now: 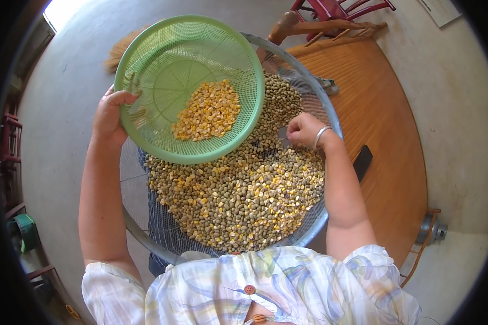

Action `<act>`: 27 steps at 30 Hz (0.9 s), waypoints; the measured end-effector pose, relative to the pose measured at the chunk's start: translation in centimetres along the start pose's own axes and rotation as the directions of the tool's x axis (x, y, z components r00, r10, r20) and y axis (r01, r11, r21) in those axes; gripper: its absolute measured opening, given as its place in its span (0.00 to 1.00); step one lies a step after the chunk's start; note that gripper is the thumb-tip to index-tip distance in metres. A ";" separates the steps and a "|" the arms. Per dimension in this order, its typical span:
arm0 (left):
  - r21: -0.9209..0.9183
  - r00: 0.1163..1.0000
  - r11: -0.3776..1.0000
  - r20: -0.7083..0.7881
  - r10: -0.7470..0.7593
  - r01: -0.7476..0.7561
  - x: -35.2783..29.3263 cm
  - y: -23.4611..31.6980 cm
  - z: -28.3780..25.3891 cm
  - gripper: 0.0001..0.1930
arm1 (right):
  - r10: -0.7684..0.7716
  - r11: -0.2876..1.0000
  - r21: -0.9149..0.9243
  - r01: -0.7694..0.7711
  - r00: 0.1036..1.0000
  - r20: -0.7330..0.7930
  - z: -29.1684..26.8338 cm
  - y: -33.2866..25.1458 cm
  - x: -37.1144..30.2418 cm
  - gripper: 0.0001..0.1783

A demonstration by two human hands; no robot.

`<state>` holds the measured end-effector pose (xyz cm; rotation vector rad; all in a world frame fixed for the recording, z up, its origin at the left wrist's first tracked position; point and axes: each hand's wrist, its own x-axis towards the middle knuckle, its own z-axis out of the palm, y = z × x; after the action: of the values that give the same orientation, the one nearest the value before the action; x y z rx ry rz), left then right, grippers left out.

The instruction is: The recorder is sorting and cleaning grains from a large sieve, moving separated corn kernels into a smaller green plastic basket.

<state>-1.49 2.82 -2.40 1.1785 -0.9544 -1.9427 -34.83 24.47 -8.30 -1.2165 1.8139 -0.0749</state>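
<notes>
My left hand [111, 115] grips the left rim of a round green plastic sieve basket [171, 81], its thumb over the edge. Inside the basket lies a loose heap of yellow and pale kernels [211, 111]. The basket is held over the far left of a large round mesh tray [315, 230] with a grey-blue rim. Spread on the mesh are many greenish-brown bean-like seeds [238, 200], with yellow and pale pieces mixed in. At the tray's right side, my right hand [305, 131] has its fingers pinched together just above the seeds; anything between them is hidden.
To the right stands a curved wooden table [396, 162] with a dark phone [363, 162] near the tray. A red chair [328, 10] is at the far edge, and a straw broom [126, 50] lies behind the basket. Dark red stools [11, 132] line the left.
</notes>
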 end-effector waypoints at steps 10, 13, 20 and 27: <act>0.009 1.000 1.000 -0.019 0.000 0.001 -0.2 0.1 0.5 0.24 | -0.065 0.994 -0.091 0.051 0.986 -0.153 -0.4 0.9 0.0 0.07; 0.029 1.000 1.000 0.006 0.004 -0.004 0.1 0.0 -0.1 0.24 | -0.070 0.991 -0.116 0.067 0.997 -0.024 -0.7 0.9 -0.3 0.08; -0.004 1.000 1.000 0.019 -0.007 0.007 0.3 0.0 -0.3 0.24 | 0.065 0.944 -0.324 -0.060 0.998 0.004 0.0 0.8 0.3 0.09; -0.011 1.000 1.000 -0.014 -0.005 0.005 0.0 0.2 0.2 0.24 | 0.058 0.960 -0.275 -0.047 0.998 0.033 0.0 0.8 0.4 0.08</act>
<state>-1.61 2.76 -2.22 1.1881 -0.9326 -1.9386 -35.48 24.61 -8.95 -1.3495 1.8632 0.2375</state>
